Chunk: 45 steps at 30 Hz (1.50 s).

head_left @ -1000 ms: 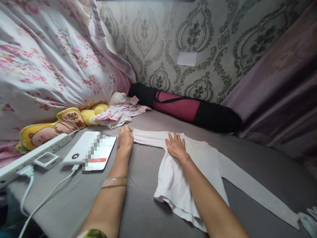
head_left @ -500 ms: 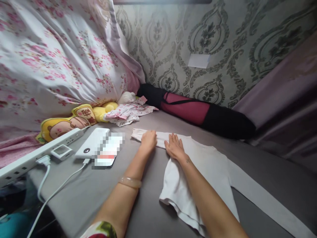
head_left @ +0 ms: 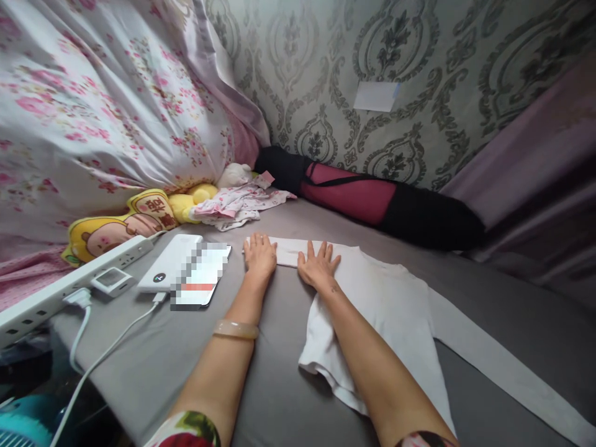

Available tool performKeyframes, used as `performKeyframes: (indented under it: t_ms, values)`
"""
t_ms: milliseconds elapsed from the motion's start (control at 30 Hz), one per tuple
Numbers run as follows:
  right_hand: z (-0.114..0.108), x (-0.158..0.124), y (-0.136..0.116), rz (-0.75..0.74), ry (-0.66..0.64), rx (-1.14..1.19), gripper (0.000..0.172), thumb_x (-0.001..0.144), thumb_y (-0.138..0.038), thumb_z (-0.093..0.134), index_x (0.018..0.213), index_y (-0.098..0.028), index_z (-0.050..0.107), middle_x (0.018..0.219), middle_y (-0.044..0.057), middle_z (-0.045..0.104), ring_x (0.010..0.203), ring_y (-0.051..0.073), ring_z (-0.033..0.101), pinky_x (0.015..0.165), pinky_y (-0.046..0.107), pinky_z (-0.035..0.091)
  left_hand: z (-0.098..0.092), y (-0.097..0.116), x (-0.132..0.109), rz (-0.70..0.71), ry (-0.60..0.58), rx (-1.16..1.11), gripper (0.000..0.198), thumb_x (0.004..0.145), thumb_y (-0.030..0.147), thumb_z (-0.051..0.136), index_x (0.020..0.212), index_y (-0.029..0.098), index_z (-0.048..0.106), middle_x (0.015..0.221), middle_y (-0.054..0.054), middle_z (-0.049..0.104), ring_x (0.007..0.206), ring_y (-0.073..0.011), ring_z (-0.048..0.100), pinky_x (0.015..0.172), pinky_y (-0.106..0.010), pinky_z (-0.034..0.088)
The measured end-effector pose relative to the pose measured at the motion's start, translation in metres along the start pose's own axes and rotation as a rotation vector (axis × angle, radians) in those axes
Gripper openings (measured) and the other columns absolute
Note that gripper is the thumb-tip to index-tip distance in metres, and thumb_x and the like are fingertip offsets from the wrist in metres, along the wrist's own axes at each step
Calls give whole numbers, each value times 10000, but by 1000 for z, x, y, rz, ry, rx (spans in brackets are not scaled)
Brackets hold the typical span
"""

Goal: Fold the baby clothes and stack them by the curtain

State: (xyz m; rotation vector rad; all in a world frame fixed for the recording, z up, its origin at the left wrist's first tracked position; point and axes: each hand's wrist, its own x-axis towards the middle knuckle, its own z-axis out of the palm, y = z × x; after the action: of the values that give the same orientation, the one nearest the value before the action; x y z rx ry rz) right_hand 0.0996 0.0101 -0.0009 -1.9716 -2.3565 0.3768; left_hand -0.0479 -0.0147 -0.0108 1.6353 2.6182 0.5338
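A white long-sleeved shirt (head_left: pixel 391 316) lies spread on the grey sheet (head_left: pixel 274 360). One sleeve reaches left under both hands; the other stretches to the lower right. My left hand (head_left: pixel 261 256) rests flat with fingers spread over the cuff end of the left sleeve. Near the shoulder end of that sleeve, my right hand (head_left: pixel 319 264) presses flat, fingers apart. The shirt's lower hem is rumpled beside my right forearm, which hides part of the body fabric. Neither hand grips anything.
To the left are a white power bank (head_left: pixel 171 264), a phone (head_left: pixel 205 273) with a blurred screen, a charger (head_left: pixel 112 282) and a power strip (head_left: pixel 74 282). Behind them lie a yellow plush (head_left: pixel 190 202) and floral cloth (head_left: pixel 237 205). A black-and-red long bag (head_left: pixel 354 195) lies along the wall.
My left hand has slid left along the sleeve to the cuff and opened from closed fingers to a flat, spread palm. My right hand has shifted slightly left, its fingers spread wider.
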Motion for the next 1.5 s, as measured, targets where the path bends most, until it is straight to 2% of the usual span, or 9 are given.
performKeyframes:
  t_ms: [300, 400, 600, 733, 833, 1000, 1100, 1300, 1500]
  values:
    - [-27, -3, 23, -100, -108, 295, 670, 954, -517, 263, 1521, -172, 173, 1588, 114, 137, 1457, 269, 29, 1144, 522, 31, 7, -5, -4, -24, 238, -63, 519, 806, 79, 395, 1319, 68, 475, 1380, -214, 476, 1352, -289, 364, 1104, -434, 284]
    - [-45, -22, 66, -151, -14, 502, 630, 953, -412, 326, 1507, -135, 208, 1563, 106, 237, 1408, 190, 263, 1126, 325, 236, 6, -3, -6, -40, 303, -87, 517, 816, 95, 393, 1324, 30, 457, 1443, -232, 394, 1391, -303, 291, 1130, -454, 237]
    - [-54, -113, 176, -32, 228, 656, 442, 881, -297, 460, 1297, -151, 491, 1183, 128, 634, 1039, 192, 624, 918, 333, 468, -8, 5, -16, -25, 374, -108, 482, 879, 199, 391, 1336, 54, 437, 1447, -241, 359, 1355, -342, 316, 1090, -506, 269]
    - [-51, -175, 230, 110, 202, 672, 301, 857, -288, 453, 1117, -172, 550, 945, 71, 677, 716, 145, 651, 694, 290, 522, -25, 9, -29, 2, 280, -99, 423, 877, 274, 444, 1238, 59, 490, 1317, -276, 475, 1247, -396, 434, 987, -538, 361]
    - [-50, -210, 252, 129, 173, 605, 239, 841, -304, 465, 1012, -173, 568, 843, 47, 674, 646, 138, 622, 641, 271, 499, -40, 6, -44, 63, -20, -149, 373, 869, 326, 469, 1160, 99, 521, 1086, -219, 636, 1079, -346, 580, 898, -483, 439]
    - [-52, -245, 254, 123, 37, 522, 267, 850, -391, 468, 1000, -190, 560, 755, 8, 650, 628, 146, 589, 591, 259, 437, -65, -1, -93, 216, -714, -464, 439, 819, 565, 504, 984, 161, 553, 688, -27, 647, 614, -176, 614, 602, -281, 475]
    - [-57, -261, 243, 90, -85, 492, 335, 840, -428, 501, 1077, -196, 543, 728, -9, 631, 641, 148, 571, 595, 252, 420, -75, -2, -128, 348, -890, -479, 517, 757, 621, 577, 1016, 174, 555, 703, 1, 625, 623, -153, 574, 559, -248, 427]
    - [-65, -286, 231, -34, -182, 328, 603, 757, -431, 626, 1303, -235, 464, 1053, 65, 621, 845, 189, 604, 754, 271, 450, -73, 0, -167, 573, -715, -389, 690, 692, 588, 681, 1231, 228, 446, 931, -31, 624, 793, -185, 583, 683, -278, 458]
    - [-61, -285, 235, -138, -183, 262, 330, 872, -438, 501, 1161, -285, 546, 987, 46, 624, 791, 186, 599, 740, 289, 463, -65, 7, -181, 672, -471, -240, 373, 837, 354, 515, 1188, 247, 448, 1006, -54, 619, 877, -210, 594, 800, -327, 464]
